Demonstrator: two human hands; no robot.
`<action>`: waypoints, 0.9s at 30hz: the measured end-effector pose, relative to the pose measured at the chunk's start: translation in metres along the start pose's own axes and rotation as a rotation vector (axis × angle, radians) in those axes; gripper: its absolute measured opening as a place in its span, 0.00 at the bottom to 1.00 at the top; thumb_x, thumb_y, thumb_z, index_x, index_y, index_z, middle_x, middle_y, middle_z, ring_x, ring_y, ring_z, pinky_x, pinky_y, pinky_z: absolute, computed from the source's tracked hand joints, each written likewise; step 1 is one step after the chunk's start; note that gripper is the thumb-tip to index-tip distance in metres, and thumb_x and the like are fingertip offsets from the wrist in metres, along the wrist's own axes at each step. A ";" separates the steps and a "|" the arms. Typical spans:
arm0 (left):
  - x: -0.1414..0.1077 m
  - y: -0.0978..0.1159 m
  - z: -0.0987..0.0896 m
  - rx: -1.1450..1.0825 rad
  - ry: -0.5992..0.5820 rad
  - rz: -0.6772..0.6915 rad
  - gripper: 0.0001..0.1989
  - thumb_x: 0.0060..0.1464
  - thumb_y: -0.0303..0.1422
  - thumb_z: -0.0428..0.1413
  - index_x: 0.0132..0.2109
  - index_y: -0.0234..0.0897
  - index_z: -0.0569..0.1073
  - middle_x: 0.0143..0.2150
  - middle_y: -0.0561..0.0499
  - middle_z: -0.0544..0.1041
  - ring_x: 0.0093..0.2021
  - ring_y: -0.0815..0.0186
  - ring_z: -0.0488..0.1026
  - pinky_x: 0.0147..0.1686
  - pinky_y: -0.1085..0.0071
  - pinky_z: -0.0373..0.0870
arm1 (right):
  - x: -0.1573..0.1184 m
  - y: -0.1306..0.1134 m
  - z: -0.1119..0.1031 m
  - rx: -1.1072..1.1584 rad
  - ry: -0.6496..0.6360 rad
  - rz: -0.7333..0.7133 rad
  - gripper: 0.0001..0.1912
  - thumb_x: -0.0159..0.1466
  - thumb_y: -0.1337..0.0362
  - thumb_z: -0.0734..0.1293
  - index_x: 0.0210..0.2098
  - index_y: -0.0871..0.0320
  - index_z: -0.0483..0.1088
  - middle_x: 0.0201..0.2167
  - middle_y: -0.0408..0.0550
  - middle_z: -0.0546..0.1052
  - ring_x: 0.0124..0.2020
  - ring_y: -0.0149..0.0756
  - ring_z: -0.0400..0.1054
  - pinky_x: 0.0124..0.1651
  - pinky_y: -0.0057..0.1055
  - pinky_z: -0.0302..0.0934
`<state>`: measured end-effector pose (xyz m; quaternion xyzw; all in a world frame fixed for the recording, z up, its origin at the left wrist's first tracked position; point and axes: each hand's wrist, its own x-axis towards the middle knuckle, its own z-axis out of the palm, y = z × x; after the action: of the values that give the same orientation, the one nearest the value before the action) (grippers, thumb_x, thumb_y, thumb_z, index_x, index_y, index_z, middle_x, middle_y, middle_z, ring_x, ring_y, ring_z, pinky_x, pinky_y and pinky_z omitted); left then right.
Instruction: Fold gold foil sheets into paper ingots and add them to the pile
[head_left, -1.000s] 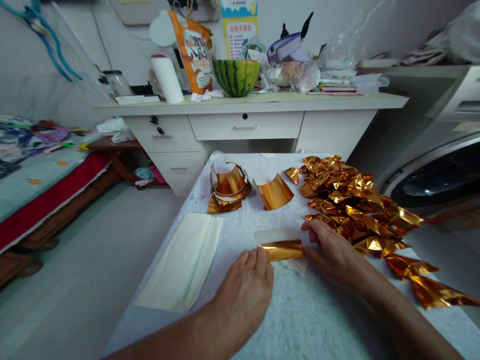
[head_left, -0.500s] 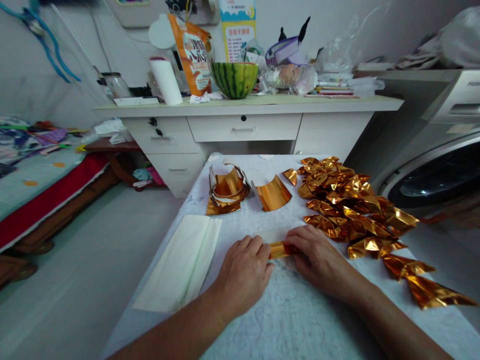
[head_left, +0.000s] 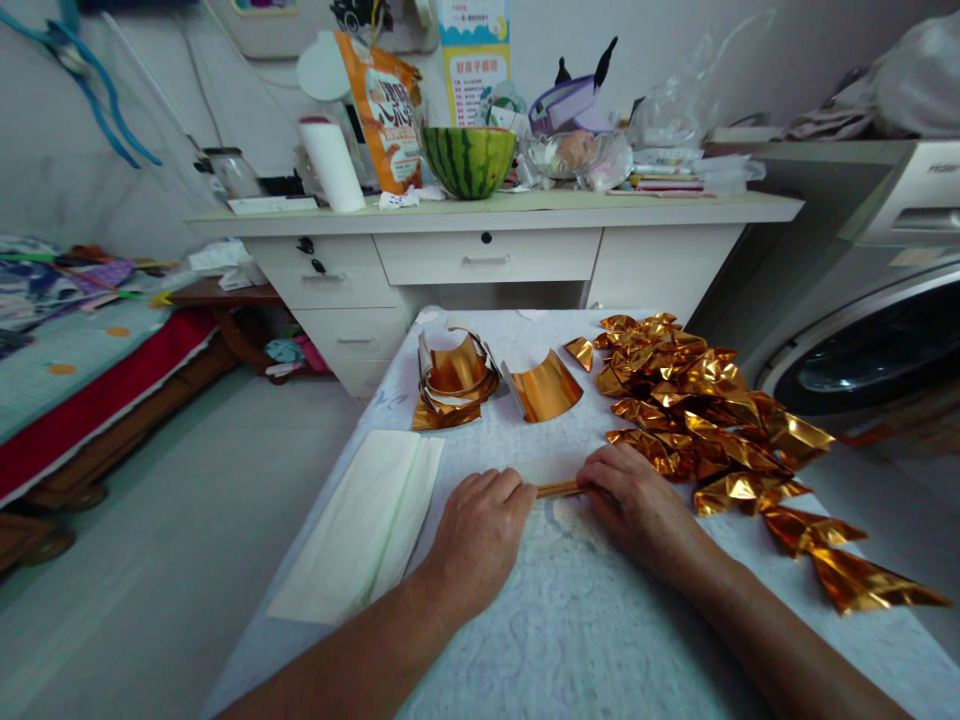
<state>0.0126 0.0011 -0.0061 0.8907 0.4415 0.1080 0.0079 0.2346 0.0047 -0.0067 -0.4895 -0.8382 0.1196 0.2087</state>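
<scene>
Between my two hands a narrow strip of gold foil paper [head_left: 556,489] is stretched just above the table. My left hand [head_left: 487,530] is closed on its left end, and my right hand [head_left: 634,505] pinches its right end. A pale sheet lies partly under the strip. Beyond my hands rests a curved gold foil sheet [head_left: 547,388]. To its left sits a stack of curled gold foil sheets [head_left: 456,378]. Several folded gold foil pieces [head_left: 694,400] are heaped to the right of my right hand. White paper sheets [head_left: 364,525] lie left of my left hand.
A cloth-covered table [head_left: 570,630] bears the work. Behind it stands a white desk [head_left: 480,255] with half a watermelon [head_left: 469,162], an orange bag [head_left: 384,115] and a white roll [head_left: 331,165]. A washing machine [head_left: 885,290] is at the right, a bed [head_left: 90,340] at the left.
The gold foil strip between my hands has become narrower, folded or rolled together. My hands have stayed in nearly the same place.
</scene>
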 end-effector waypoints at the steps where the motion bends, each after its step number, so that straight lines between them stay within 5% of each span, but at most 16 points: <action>1: 0.000 0.000 -0.001 -0.003 0.001 -0.005 0.08 0.60 0.23 0.51 0.39 0.37 0.74 0.35 0.50 0.74 0.36 0.61 0.72 0.37 0.62 0.72 | 0.000 0.000 -0.001 -0.002 0.012 -0.001 0.09 0.63 0.75 0.61 0.36 0.58 0.71 0.36 0.50 0.72 0.39 0.40 0.63 0.42 0.37 0.59; 13: 0.005 -0.004 0.000 -0.423 0.221 -0.072 0.14 0.55 0.18 0.48 0.44 0.37 0.71 0.49 0.48 0.71 0.45 0.65 0.73 0.47 0.67 0.72 | 0.000 -0.013 -0.001 0.009 0.086 -0.074 0.09 0.63 0.69 0.67 0.29 0.57 0.62 0.29 0.45 0.69 0.32 0.36 0.58 0.35 0.33 0.51; 23: 0.006 -0.010 0.003 -0.422 0.034 -0.088 0.15 0.56 0.20 0.47 0.46 0.37 0.71 0.52 0.48 0.68 0.46 0.66 0.71 0.49 0.66 0.72 | -0.001 -0.025 -0.002 0.023 -0.162 -0.097 0.09 0.61 0.77 0.63 0.33 0.57 0.69 0.33 0.46 0.72 0.37 0.38 0.61 0.40 0.36 0.53; 27: 0.004 -0.008 -0.002 -0.310 0.072 -0.044 0.15 0.52 0.20 0.51 0.45 0.38 0.73 0.50 0.48 0.71 0.56 0.60 0.66 0.62 0.54 0.58 | -0.001 -0.025 -0.003 0.039 -0.223 -0.112 0.08 0.63 0.74 0.63 0.34 0.56 0.71 0.34 0.46 0.73 0.38 0.38 0.62 0.42 0.36 0.53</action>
<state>0.0080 0.0089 -0.0040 0.8643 0.4391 0.2066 0.1320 0.2168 -0.0086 0.0057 -0.4214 -0.8798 0.1775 0.1301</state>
